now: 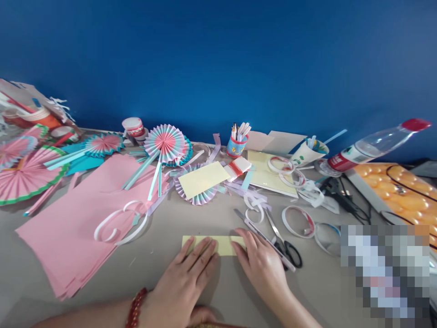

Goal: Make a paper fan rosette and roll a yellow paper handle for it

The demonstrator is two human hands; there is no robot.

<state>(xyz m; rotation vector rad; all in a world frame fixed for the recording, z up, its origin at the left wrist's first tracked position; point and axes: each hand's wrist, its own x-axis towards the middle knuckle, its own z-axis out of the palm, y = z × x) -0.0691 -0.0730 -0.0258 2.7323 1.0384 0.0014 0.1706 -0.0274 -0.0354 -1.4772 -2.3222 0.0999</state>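
Observation:
A pale yellow strip of paper (pixel 223 248) lies crosswise on the grey table, close in front of me. Flat on its left half rests my left hand (pixel 187 278), fingers stretched out and slightly spread. My right hand (pixel 261 259) has its fingers bent around the strip's right end, with the thumb on the near side. Just beyond my right hand lie a slim cutter-like tool (pixel 264 239) and black-handled scissors (pixel 285 246). Another yellow paper strip (pixel 205 180) rests on a pleated paper rosette farther back.
Pink paper sheets (pixel 78 223) spread at left, with paper fans (pixel 164 143) behind them. Tape rolls (pixel 297 222), a pen cup (pixel 238 143), a paper cup (pixel 309 152) and a plastic bottle (pixel 372 148) stand or lie toward the back right. A blue wall (pixel 218 68) closes off the back.

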